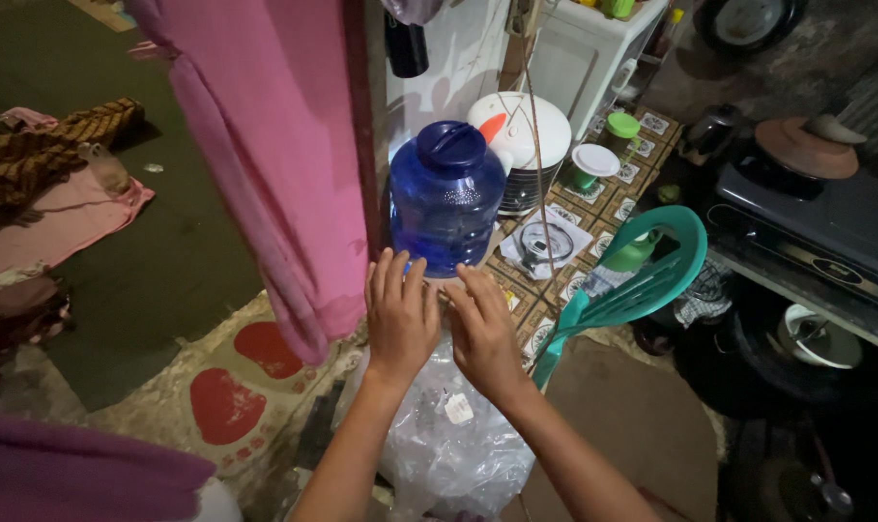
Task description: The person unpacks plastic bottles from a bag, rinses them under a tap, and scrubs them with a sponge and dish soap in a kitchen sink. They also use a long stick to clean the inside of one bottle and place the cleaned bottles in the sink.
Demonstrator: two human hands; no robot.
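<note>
From my remote seat, the biggest thing I see is the pink curtain (274,145), hanging from above the top edge down past a dark door post, so its upper end is cut off. To its left the floor is dim, and a heap of patterned cloth (52,155) there is hard to make out. On the right, a dark stove (816,222) runs off the edge, and the space beneath it is too black for me to read. A green plastic chair (632,280) shows only its curved back; its seat is hidden.

Just beyond the hands stands the blue water jug (446,198), upright with its cap on, on the patterned tile floor. Its base is covered by my fingers. Behind it sits a white rice cooker (526,145), partly blocked by the jug. Below the hands lies a clear plastic bag (453,445), crumpled, its contents unclear and its lower part cut by the frame.

My left hand (400,314) and right hand (482,329) reach forward side by side, palms down, backs to the camera. Fingers lie flat and slightly spread, fingertips at the jug's lower edge. Neither hand is closed around anything. I cannot tell whether the palms press on the bag.
</note>
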